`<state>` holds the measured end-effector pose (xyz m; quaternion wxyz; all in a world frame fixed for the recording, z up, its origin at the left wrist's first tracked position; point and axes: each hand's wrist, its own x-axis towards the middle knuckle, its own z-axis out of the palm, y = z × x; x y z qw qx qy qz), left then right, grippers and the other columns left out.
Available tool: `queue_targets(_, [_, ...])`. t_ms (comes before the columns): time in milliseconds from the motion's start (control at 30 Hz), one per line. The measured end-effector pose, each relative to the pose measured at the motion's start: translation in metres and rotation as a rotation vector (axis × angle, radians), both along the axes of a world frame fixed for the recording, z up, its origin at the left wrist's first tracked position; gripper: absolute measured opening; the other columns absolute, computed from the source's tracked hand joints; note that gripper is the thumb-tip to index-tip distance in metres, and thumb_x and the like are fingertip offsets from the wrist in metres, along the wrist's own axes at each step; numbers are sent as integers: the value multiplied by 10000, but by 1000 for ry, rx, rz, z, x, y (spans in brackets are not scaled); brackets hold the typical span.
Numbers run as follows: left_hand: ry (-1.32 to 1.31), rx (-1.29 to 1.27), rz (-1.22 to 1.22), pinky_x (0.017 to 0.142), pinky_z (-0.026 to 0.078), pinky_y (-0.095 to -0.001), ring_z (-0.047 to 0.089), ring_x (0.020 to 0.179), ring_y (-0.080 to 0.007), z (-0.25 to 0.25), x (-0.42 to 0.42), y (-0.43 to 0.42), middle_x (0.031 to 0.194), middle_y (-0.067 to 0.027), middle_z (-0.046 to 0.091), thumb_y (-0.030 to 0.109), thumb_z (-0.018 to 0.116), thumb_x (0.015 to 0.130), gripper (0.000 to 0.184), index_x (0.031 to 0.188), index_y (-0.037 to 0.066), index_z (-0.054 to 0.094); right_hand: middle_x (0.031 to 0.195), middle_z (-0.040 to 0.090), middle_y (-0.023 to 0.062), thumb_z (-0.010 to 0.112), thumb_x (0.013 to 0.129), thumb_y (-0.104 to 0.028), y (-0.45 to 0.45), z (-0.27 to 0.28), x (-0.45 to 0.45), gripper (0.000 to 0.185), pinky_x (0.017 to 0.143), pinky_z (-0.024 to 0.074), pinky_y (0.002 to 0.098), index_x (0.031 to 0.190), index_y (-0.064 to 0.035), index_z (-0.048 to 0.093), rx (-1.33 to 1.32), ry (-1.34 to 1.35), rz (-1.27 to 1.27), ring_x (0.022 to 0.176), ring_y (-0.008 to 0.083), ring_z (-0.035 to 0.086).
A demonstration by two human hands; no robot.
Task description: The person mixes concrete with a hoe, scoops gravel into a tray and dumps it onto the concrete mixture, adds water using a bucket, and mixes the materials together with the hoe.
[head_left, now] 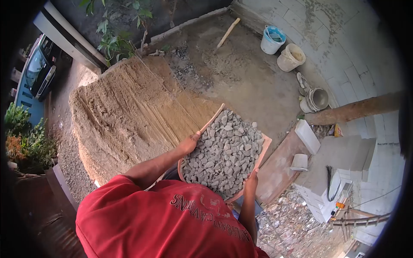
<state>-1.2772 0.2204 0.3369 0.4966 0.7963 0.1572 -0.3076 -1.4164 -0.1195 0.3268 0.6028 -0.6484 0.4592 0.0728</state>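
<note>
A wide orange-brown pan (263, 151), heaped with grey crushed stones (220, 150), is held in front of my body. My left hand (189, 144) is closed round its left rim, and my right hand (251, 179) grips the right rim near the lower corner. Most of the pan's inside is hidden under the stones. Past the pan's left side rises a large mound of brown sand (120, 107). My red shirt fills the lower part of the view.
A wooden handle (227, 35) stands up from the wet grey ground. A blue-white bucket (273, 39), a cream bucket (291, 57) and a tipped grey bucket (317, 99) line the right wall. A wooden pole (352, 108) slants in from the right. Rubble (292, 219) lies lower right.
</note>
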Motion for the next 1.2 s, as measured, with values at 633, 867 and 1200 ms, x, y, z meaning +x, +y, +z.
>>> queue_targets(633, [-221, -19, 775, 690, 467, -396, 590, 781, -277, -14, 261, -114, 887, -185, 662, 719, 295, 977, 830, 1164, 1, 665, 911, 669, 254, 232, 1019, -635, -136, 15, 533, 826, 806, 480, 472, 998, 87, 634, -350, -226, 949, 885, 419, 636])
queue_targets(867, [-67, -29, 919, 570, 428, -441, 569, 609, -271, -111, 311, -135, 673, -131, 606, 676, 313, 994, 793, 846, -29, 646, 1098, 638, 345, 207, 1029, -572, -124, -30, 650, 795, 947, 433, 535, 1079, 84, 652, -512, -232, 1228, 1118, 519, 565])
queue_targets(1200, [300, -6, 1025, 853, 498, -454, 666, 916, -358, -220, 413, -99, 991, -222, 707, 557, 415, 1001, 671, 1126, -54, 664, 1159, 633, 326, 293, 1033, -428, -35, -228, 827, 612, 997, 443, 531, 1122, 60, 651, -579, 182, 1559, 1160, 480, 576])
